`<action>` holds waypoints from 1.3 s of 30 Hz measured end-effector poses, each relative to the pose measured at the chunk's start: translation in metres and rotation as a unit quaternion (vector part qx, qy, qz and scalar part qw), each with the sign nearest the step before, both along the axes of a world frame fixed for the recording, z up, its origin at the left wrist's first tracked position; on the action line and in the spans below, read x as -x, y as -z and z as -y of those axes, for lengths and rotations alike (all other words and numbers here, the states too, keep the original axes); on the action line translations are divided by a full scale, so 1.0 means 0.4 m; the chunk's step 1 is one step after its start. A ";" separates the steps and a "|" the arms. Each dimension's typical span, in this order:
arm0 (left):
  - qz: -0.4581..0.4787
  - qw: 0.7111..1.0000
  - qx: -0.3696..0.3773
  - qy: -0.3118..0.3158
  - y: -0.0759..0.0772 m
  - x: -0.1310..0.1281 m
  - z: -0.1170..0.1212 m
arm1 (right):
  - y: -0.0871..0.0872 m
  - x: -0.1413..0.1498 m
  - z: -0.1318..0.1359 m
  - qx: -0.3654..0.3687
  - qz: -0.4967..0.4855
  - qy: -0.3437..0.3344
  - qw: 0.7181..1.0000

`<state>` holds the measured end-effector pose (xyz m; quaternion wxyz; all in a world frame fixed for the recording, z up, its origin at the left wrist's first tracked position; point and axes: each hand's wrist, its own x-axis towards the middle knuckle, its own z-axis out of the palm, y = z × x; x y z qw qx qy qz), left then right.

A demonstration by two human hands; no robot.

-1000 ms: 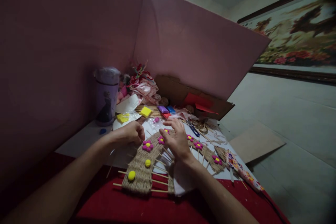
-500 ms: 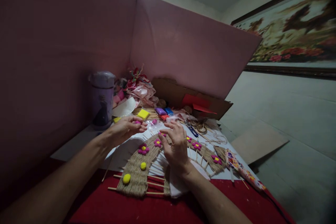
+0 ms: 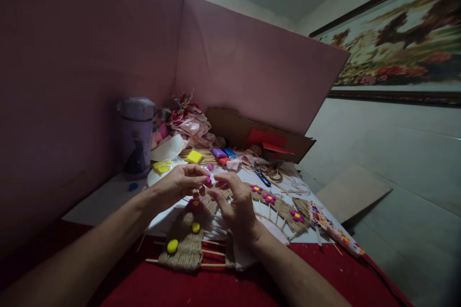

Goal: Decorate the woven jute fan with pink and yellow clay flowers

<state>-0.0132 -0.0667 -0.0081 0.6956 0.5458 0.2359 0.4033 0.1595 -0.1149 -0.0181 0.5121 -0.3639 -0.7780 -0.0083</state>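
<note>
My left hand and my right hand meet above a woven jute arch threaded on thin wooden sticks. The left fingers pinch a small lump of pink clay. The right fingers curl toward the same lump, touching it or nearly so. On the arch sit pink clay flowers with yellow centres and two yellow clay balls. The arch lies on white paper over a red cloth.
A purple lidded cup stands at the back left. Blocks of yellow clay, purple and blue clay, scissors, twine, paper plates and a cardboard box crowd the back. Pink boards wall the table. A patterned strip lies at right.
My left hand lifted off the arch, picked up pink clay and moved toward the right hand. The right hand rose from the arch to meet it. The view shifted slightly.
</note>
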 end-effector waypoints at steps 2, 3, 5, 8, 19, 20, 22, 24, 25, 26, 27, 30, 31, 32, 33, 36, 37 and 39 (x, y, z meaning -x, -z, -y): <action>-0.016 1.000 -0.017 0.007 0.003 -0.007 0.006 | 0.004 0.003 0.002 0.017 -0.009 -0.002 1.000; -0.022 0.999 -0.023 0.009 0.003 -0.009 0.008 | 0.006 0.004 0.002 0.022 -0.009 0.000 1.000; -0.027 0.999 -0.032 0.015 0.002 -0.012 0.013 | 0.008 0.004 0.003 0.023 -0.003 0.004 1.000; -0.025 0.998 -0.043 0.028 -0.003 -0.014 0.016 | 0.007 0.003 0.003 0.020 0.004 0.005 1.000; -0.058 0.996 -0.064 0.002 0.003 -0.015 0.010 | 0.004 0.003 0.000 0.013 0.009 -0.032 0.999; -0.056 0.997 -0.060 0.001 0.002 -0.015 0.010 | 0.005 0.002 -0.002 0.019 0.008 -0.028 0.999; -0.055 0.997 -0.058 0.004 0.001 -0.016 0.010 | 0.006 0.001 -0.004 0.018 0.009 -0.031 0.999; -0.058 0.997 -0.060 0.006 0.000 -0.016 0.011 | 0.006 0.001 -0.005 0.006 0.011 -0.045 0.999; -0.059 0.996 -0.061 0.004 -0.001 -0.016 0.011 | 0.006 0.002 -0.005 0.000 0.009 -0.051 0.999; -0.061 0.996 -0.062 0.002 -0.001 -0.016 0.011 | 0.005 0.003 -0.004 -0.003 0.007 -0.053 0.999; -0.062 0.996 -0.062 0.000 -0.001 -0.016 0.011 | 0.004 0.004 -0.003 -0.005 0.004 -0.052 0.999; -0.057 0.997 -0.057 -0.007 0.000 -0.016 0.010 | 0.003 0.006 0.000 -0.001 0.002 -0.042 0.999; -0.055 0.997 -0.055 -0.010 0.000 -0.016 0.009 | 0.003 0.006 0.001 0.003 0.002 -0.037 0.999; -0.054 0.997 -0.055 -0.014 0.000 -0.016 0.009 | 0.003 0.006 0.001 0.007 0.003 -0.035 0.999; -0.053 0.997 -0.056 -0.019 0.001 -0.016 0.009 | 0.003 0.005 0.001 0.011 0.005 -0.036 0.999; -0.052 0.996 -0.071 -0.027 0.003 -0.015 0.009 | 0.004 0.003 0.000 0.017 0.010 -0.045 0.999; -0.053 0.995 -0.074 -0.030 0.004 -0.016 0.010 | 0.005 0.003 -0.001 0.018 0.012 -0.049 0.999; -0.056 0.995 -0.078 -0.038 0.006 -0.017 0.012 | 0.006 0.004 -0.001 0.025 0.020 -0.053 0.998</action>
